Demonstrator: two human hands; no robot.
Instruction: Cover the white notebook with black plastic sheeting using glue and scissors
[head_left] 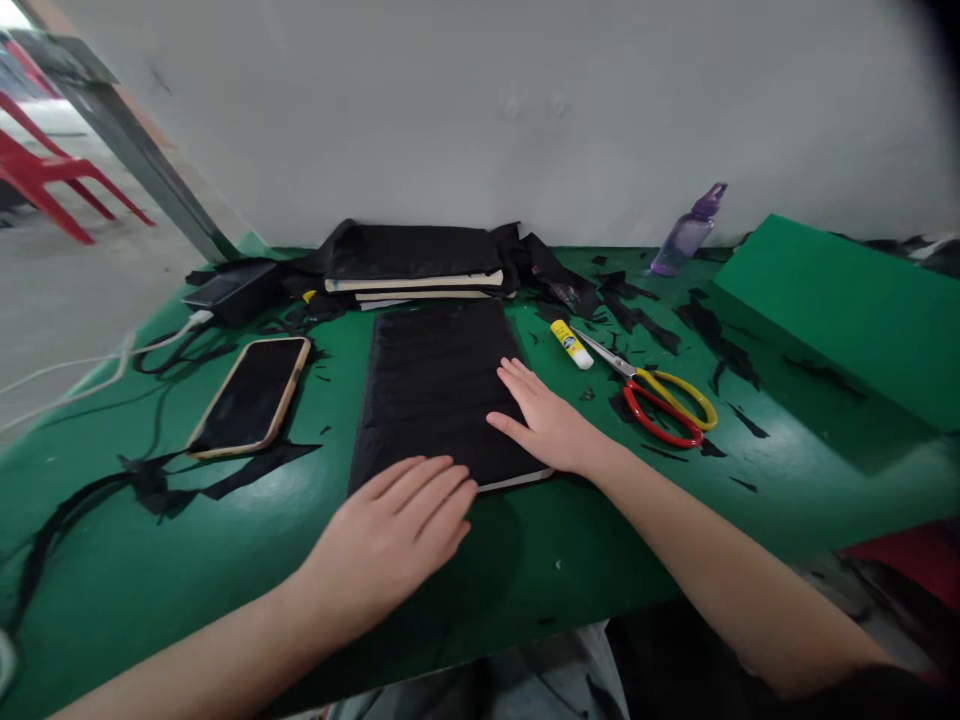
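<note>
A black-covered book (442, 390) lies flat on the green table (315, 540) in front of me. My right hand (541, 420) rests on the book's right side, fingers stretched out and thumb apart. At the book's near left edge, my left hand (401, 515) is laid flat with its fingers extended; whether it presses on the cover I cannot tell. Neither hand holds anything. To the right of the book lie a yellow glue stick (571, 345) and scissors (637, 385) with one red and one yellow handle loop.
Behind the book sits a stack of black-covered books (412, 255). A phone (251, 395) lies at left near a black box (232, 290) with a white cable. A purple spray bottle (688, 230) and green box (847, 310) stand at right. Black scraps (720, 345) are scattered about.
</note>
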